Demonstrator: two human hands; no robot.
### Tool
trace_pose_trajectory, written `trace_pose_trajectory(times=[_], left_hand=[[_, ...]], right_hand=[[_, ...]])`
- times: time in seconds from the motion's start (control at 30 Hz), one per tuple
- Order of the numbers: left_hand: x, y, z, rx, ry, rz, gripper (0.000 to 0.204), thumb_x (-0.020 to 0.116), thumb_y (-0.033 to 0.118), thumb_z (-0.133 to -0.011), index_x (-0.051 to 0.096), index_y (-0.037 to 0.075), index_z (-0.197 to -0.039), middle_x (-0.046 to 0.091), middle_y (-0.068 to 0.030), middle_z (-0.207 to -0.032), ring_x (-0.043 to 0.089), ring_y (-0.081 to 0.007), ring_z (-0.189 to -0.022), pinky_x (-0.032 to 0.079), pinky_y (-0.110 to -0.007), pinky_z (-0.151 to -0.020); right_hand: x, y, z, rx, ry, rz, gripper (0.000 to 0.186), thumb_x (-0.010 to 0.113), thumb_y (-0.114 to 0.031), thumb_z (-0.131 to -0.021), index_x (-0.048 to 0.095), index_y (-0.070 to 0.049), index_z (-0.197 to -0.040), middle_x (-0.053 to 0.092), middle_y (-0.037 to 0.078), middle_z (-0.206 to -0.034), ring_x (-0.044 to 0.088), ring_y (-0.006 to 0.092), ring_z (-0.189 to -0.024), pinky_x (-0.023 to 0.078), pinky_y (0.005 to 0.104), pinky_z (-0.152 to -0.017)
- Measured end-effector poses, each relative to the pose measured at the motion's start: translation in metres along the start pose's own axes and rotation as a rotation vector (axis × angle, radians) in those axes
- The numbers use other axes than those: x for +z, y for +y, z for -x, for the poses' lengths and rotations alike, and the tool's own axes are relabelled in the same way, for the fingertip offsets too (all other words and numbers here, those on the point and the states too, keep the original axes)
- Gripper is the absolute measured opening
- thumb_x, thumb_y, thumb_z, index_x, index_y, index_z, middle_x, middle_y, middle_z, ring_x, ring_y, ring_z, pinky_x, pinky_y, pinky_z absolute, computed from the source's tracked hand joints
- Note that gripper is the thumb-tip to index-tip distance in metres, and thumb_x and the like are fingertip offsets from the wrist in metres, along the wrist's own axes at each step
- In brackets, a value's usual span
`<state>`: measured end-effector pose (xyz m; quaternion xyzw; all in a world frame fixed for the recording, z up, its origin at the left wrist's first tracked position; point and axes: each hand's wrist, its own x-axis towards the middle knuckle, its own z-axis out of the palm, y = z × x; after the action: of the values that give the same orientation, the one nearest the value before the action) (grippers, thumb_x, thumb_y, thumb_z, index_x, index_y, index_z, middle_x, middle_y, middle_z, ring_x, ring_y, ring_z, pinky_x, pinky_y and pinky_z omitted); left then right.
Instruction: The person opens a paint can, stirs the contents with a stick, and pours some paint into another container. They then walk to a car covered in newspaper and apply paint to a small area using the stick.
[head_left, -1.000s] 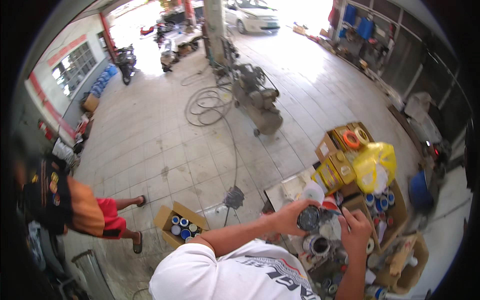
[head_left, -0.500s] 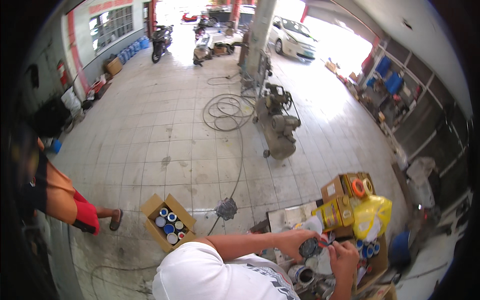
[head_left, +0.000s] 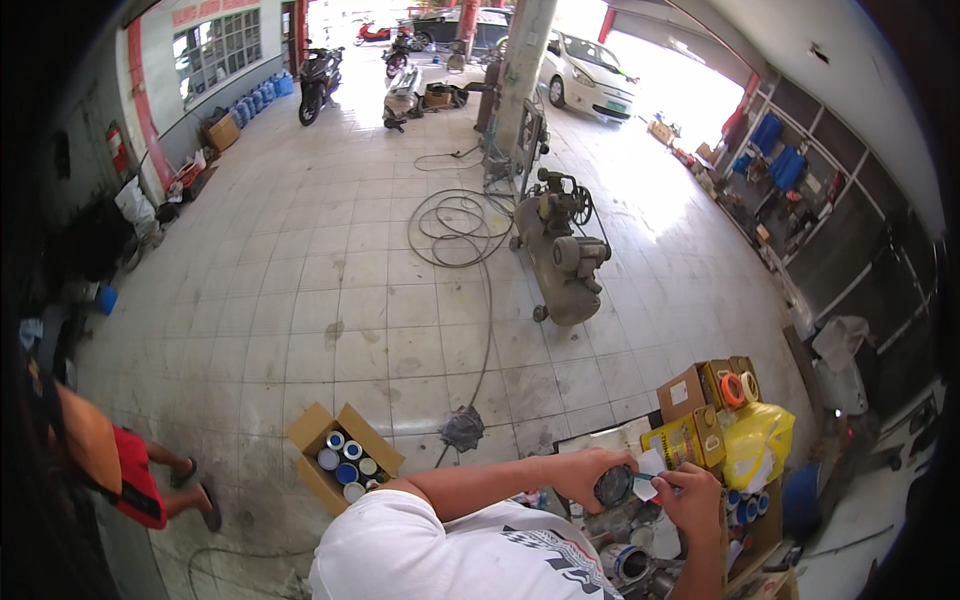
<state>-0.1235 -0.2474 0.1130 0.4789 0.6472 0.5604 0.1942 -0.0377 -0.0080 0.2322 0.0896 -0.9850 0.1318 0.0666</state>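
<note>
My left hand (head_left: 580,478) is closed round a small round container (head_left: 612,487) with a dark top, held above a cluttered work surface. My right hand (head_left: 692,497) pinches a thin, dark stick-like tool (head_left: 645,477) that reaches toward the container's rim. A white piece (head_left: 651,463), perhaps paper or a cup, shows just behind the tool. Under my hands stands an open paint can (head_left: 627,564) with a pale label, among other cans partly hidden by my hands and arms.
Beyond my hands are a yellow rectangular tin (head_left: 672,444), a yellow plastic bag (head_left: 752,446) and tape rolls (head_left: 732,391). A carton of cans (head_left: 312,478) sits on the floor to the left. Further off stand an air compressor (head_left: 562,250) and a coiled hose (head_left: 460,228). A person (head_left: 130,465) is at far left.
My view has shifted slightly. Both hands still hold their things, with the tool now lying more level toward the container. The person at left has moved nearer the lower left edge.
</note>
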Motion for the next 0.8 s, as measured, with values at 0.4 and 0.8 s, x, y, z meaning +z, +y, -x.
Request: trace_pose_trajectory(times=[0.4,0.8], left_hand=[[-0.027,-0.003,-0.017,-0.023,-0.122,0.071,0.087,0.095,0.02,-0.062,0.061,0.009,-0.142,0.074,-0.0122,-0.12,0.072,-0.024,-0.113,0.055,-0.038,-0.101],[0.015,0.0,-0.04,-0.024,-0.24,0.07,0.085,0.097,0.021,-0.063,0.06,0.008,-0.139,0.075,-0.012,-0.119,0.073,-0.0236,-0.11,0.055,-0.037,-0.1]], right_hand=[[0.042,0.031,0.022,0.185,0.03,-0.202,0.026,0.082,-0.035,-0.089,0.082,-0.009,-0.084,0.072,0.013,-0.074,0.067,0.0351,-0.074,0.052,0.0432,-0.069],[0.021,0.018,0.075,0.366,0.026,-0.219,0.028,0.08,-0.041,-0.092,0.086,-0.014,-0.095,0.077,0.006,-0.085,0.074,0.0303,-0.079,0.058,0.0403,-0.072]])
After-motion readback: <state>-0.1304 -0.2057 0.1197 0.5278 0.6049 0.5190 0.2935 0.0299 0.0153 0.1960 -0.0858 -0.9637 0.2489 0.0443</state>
